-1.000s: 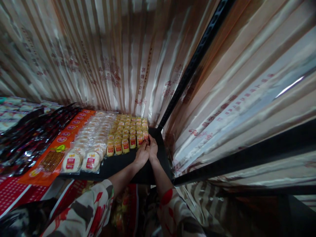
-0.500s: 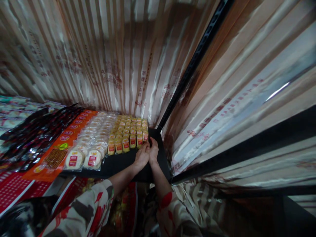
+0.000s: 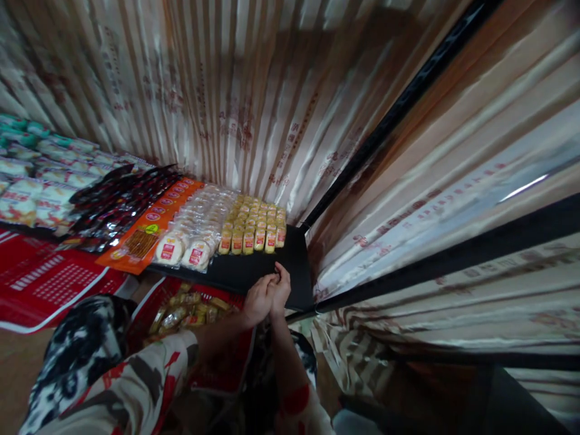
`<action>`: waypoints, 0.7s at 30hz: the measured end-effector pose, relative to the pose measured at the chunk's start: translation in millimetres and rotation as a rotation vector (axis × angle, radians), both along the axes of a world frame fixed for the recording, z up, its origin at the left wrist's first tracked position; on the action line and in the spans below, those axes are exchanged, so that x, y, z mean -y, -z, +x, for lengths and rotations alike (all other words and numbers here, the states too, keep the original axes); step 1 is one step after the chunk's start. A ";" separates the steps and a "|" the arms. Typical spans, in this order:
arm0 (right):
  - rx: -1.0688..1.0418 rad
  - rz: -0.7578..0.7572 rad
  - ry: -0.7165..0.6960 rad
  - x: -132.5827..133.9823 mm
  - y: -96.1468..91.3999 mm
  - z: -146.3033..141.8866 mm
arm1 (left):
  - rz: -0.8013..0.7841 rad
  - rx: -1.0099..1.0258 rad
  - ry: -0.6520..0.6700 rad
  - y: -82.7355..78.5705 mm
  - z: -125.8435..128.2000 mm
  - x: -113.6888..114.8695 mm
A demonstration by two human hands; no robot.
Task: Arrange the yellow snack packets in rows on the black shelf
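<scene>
While your left hand (image 3: 257, 300) and right hand (image 3: 281, 289) meet over the front edge of the black shelf (image 3: 254, 275), their fingers (image 3: 272, 279) are curled in and pressed tip to tip against each other; you cannot tell whether anything small is pinched between them. The yellow packets (image 3: 254, 226) stand in tidy rows on the shelf at 12 o'clock from your hands, near but apart from them, with bare shelf between. At 10 o'clock, just beside those rows, lie the round white cakes (image 3: 185, 251) in clear wrappers, then the orange packs (image 3: 145, 235) and the dark glossy packs (image 3: 113, 202) farther along toward 9 o'clock. Below the shelf, at 8 o'clock from your hands, the red basket (image 3: 217, 371) holds a loose heap of clear-wrapped snacks (image 3: 181, 311); your left forearm crosses above it. Striped shiny sheeting (image 3: 235, 90) hangs behind the shelf at 12 o'clock.
</scene>
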State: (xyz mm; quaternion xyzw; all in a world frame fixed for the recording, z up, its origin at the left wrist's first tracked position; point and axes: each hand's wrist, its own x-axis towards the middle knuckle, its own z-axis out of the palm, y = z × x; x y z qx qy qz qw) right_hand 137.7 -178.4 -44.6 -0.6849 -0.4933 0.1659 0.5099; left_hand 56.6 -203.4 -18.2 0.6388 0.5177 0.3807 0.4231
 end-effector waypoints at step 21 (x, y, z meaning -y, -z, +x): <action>0.138 -0.727 -0.711 78.6 78.4 -123.6 | -0.433 -0.534 0.054 85.4 -163.3 66.8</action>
